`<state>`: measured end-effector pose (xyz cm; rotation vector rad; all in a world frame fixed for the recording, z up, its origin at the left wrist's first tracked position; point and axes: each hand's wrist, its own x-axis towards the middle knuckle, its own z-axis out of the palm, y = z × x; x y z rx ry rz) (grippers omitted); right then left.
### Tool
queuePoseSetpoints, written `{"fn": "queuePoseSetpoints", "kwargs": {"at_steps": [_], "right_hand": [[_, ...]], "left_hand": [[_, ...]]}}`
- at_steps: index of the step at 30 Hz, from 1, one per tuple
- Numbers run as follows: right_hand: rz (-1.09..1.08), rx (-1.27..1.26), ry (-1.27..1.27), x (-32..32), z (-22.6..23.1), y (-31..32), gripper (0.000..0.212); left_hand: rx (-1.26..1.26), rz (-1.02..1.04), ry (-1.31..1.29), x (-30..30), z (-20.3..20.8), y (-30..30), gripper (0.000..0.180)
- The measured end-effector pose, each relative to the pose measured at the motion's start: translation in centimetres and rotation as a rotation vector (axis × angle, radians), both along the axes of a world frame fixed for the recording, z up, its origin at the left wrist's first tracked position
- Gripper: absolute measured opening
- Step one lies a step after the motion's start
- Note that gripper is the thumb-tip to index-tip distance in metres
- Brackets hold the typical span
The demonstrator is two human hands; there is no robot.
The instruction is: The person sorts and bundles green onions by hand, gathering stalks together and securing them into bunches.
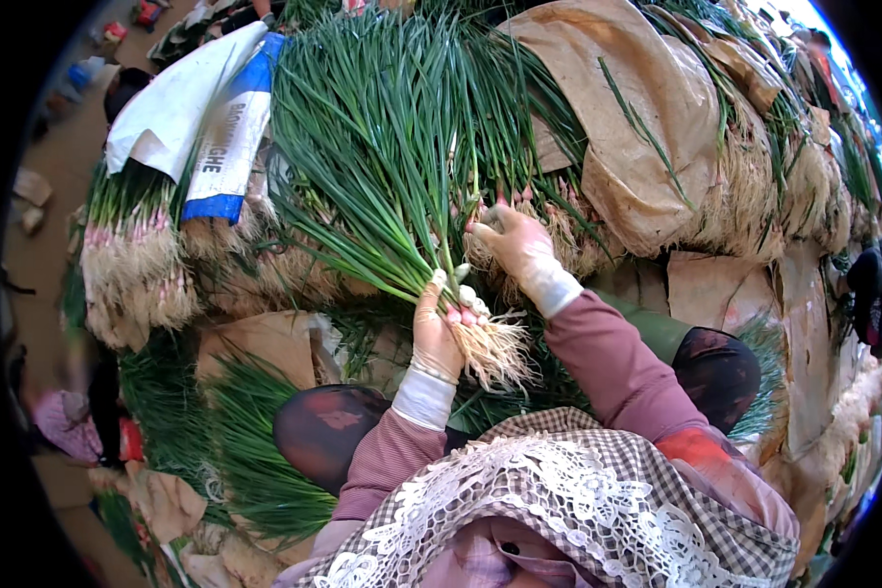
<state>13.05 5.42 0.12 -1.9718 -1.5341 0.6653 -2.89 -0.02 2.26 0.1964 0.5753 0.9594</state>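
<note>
My left hand (436, 328), in a pale glove, is shut on a small bunch of green onions (402, 196) near their white bulbs, with the pale roots (495, 353) hanging out below the fist. The long green leaves fan up and to the left. My right hand (514, 245), gloved too, reaches up into the big heap of green onions (519, 127) and pinches stalks by their pinkish bulb ends. Both forearms wear mauve sleeves with white cuffs.
Brown paper sheets (637, 127) cover onion piles at the right. A white and blue sack (206, 108) lies on the heap at upper left, over bundled onions with roots (132, 274). More green leaves (255, 451) lie by my knees. A checked lace-edged apron (559, 510) covers my lap.
</note>
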Motion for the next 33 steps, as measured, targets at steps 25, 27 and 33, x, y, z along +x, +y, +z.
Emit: {"fn": "queuePoseSetpoints", "kwargs": {"at_steps": [25, 27, 33], "right_hand": [[0.126, -0.559, 1.527, -0.8, 1.4, -3.6, 0.046], [0.030, -0.370, 1.725, -1.9, 1.5, -2.2, 0.031], [0.215, -0.150, -0.171, -2.3, 1.9, -1.9, 0.025]], "left_hand": [[0.119, -0.157, 0.038, 1.3, 0.1, -0.6, 0.022], [0.013, -0.057, -0.068, 1.4, 0.2, -0.9, 0.020], [-0.074, -0.037, -0.019, 1.6, -0.1, -1.3, 0.020]]}}
